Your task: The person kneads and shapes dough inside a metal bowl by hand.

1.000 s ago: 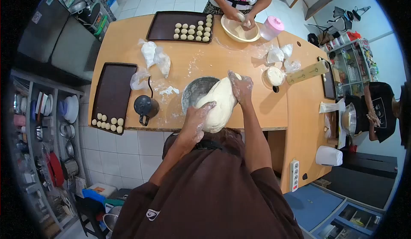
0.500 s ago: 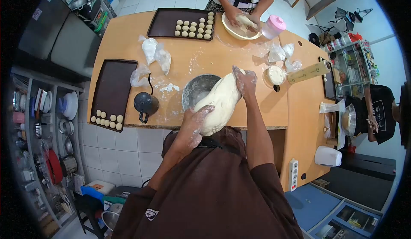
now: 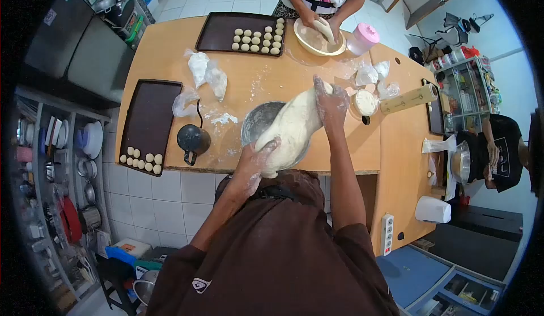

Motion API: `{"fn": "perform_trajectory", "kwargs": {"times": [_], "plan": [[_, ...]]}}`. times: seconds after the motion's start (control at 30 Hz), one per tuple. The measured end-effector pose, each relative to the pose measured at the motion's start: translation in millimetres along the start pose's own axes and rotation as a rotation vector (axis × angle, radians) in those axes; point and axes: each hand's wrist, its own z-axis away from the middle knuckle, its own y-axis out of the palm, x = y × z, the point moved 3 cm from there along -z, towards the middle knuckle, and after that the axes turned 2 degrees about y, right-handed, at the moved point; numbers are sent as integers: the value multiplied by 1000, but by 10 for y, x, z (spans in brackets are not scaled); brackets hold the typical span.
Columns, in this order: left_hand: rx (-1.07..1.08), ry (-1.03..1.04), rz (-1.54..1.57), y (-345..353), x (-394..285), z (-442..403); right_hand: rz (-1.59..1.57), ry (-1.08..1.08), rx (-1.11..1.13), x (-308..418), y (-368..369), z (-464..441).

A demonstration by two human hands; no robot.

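Observation:
A big pale mass of dough (image 3: 292,126) stretches slantwise between my two hands above a metal bowl (image 3: 259,122) at the table's front edge. My left hand (image 3: 258,160) grips its lower left end. At the upper right end, my right hand (image 3: 333,102) has its fingers wrapped round the dough. Both hands are dusted with flour. The dough hides much of the bowl's inside. To the right stands a tub of white powder (image 3: 365,102), close to my right hand.
Dark trays with dough balls lie at the back (image 3: 221,31) and left (image 3: 148,112). A black device (image 3: 193,139) with a cord stands left of the bowl. Across the table, a person kneads dough in a cream bowl (image 3: 306,39); another stands at right. Flour bags (image 3: 207,72) lie nearby.
My right hand has shifted slightly right, and the dough is drawn out longer. My left hand has moved a little left. The person opposite has folded up their dough.

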Motion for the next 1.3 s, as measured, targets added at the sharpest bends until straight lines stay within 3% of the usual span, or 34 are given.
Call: {"fn": "perform_trajectory", "kwargs": {"times": [0.07,0.13,0.27,0.43,0.5,0.57,0.63,0.67,0.7,0.77,0.83,0.9,0.97,1.07,1.2,1.3], "plan": [[-92,-98,-63,24,-9,-84,-120,49,103,417,-313,78],[-27,-105,199,13,23,-249,-246,75,193,584,-371,266],[143,-103,360,-53,-14,-317,-129,-431,200,885,-576,948],[298,-65,580,-85,51,-366,-184,-754,318,969,-689,1571],[416,-74,612,-175,106,-390,-223,-733,333,955,-724,1527],[289,24,236,-213,92,-349,-269,-712,360,1037,-859,1419],[423,-107,477,-348,222,-573,-411,-590,453,1151,-1078,1292],[654,-104,699,-389,148,-530,-508,-505,479,1160,-1193,1226],[584,-81,653,-351,107,-511,-603,-421,504,1117,-1266,1150],[433,-34,564,-298,45,-412,-677,-461,247,906,-1411,842],[473,-44,588,-269,-14,-359,-628,-216,264,949,-1337,642],[461,-24,576,-246,20,-384,-792,52,413,866,-1164,623],[409,21,412,-220,-25,-377,-1159,350,717,621,-690,807],[281,81,85,-178,-150,-354,-1378,526,676,543,-528,880],[215,231,-326,-259,-81,-442,-1112,520,661,635,-589,849],[287,219,-119,-222,-56,-402,-928,459,614,707,-521,848]]}}
